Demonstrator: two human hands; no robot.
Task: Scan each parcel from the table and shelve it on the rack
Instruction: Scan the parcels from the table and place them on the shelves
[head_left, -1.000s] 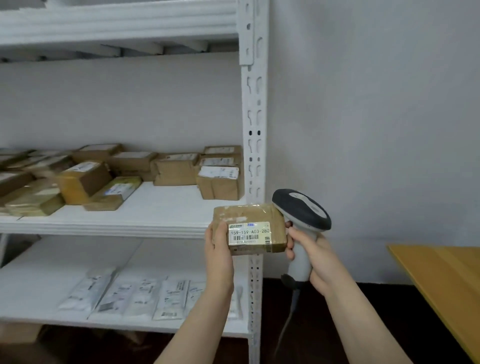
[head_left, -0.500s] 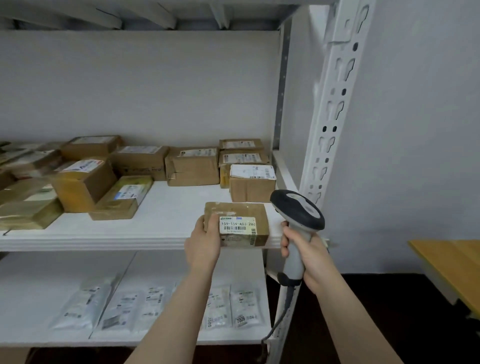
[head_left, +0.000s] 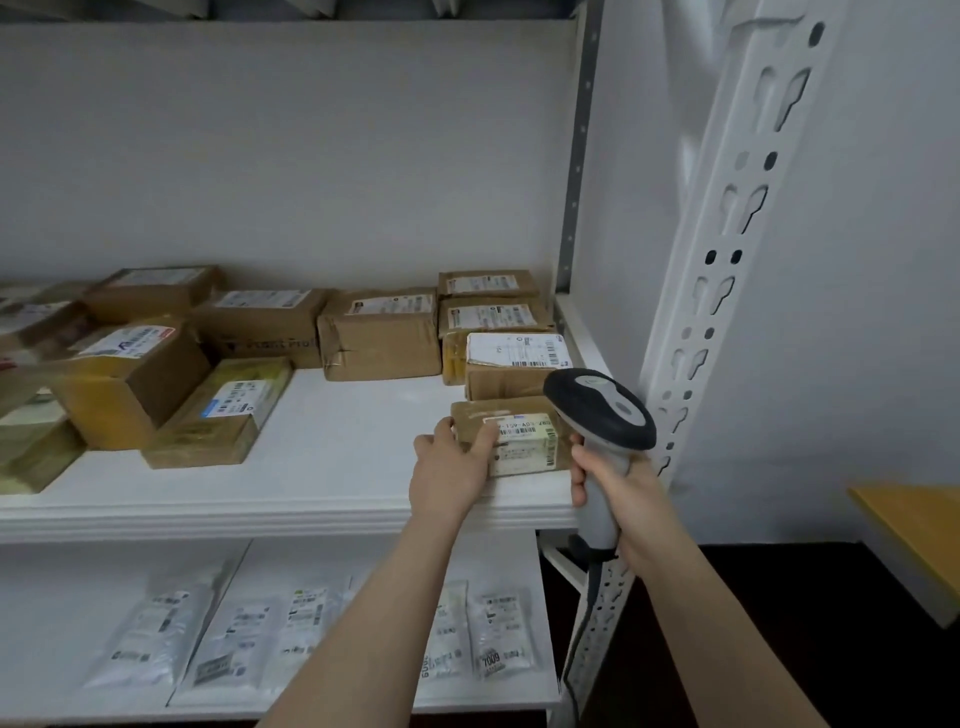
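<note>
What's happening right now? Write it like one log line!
step: shelve parcel | left hand: holds parcel on shelf | right hand: grips scanner

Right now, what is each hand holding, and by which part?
Left hand: small parcel, by its left end. Right hand: scanner, by its handle.

Gripped a labelled brown parcel (head_left: 519, 441) with the left hand (head_left: 449, 470) just left of the rack's front upright (head_left: 727, 312). Clasped a scanner (head_left: 597, 405) in the right hand (head_left: 618, 483) between parcel and upright. Saw boxes (head_left: 379, 332) farther left.
</note>
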